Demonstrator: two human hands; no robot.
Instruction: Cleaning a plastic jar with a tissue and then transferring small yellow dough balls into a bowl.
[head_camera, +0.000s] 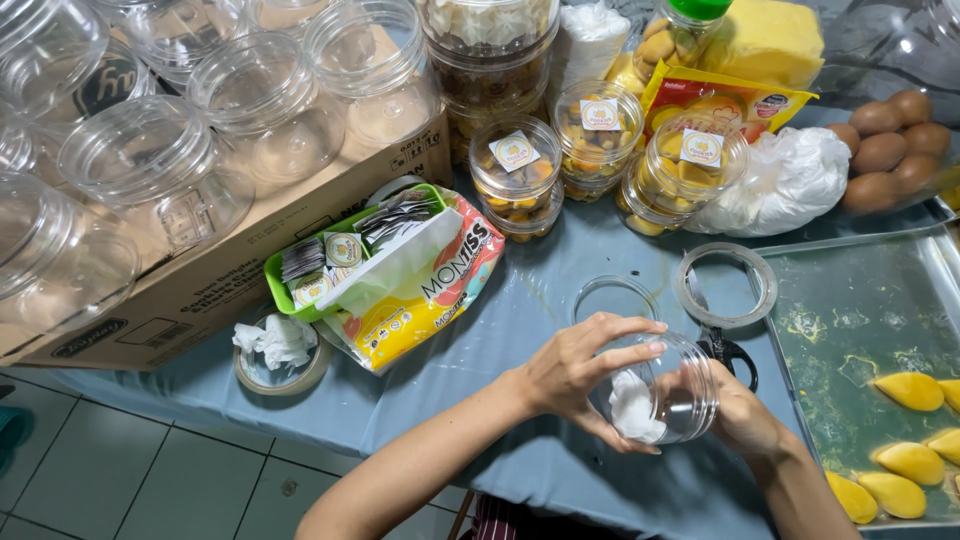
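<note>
Centrally, low over the blue-covered surface (540, 300): one clear plastic jar (668, 385), held on its side, long axis running left to right, mouth toward the left hand (578, 372). Left fingers (630, 328) curl over the rim and press a white tissue (633, 408) inside. Right hand (738, 412) cups the base from behind, fingers closed around it. Adjacent: loose clear lid (612, 297), tape roll (726, 285), metal tray (850, 300) of yellow pastries (908, 390).
</note>
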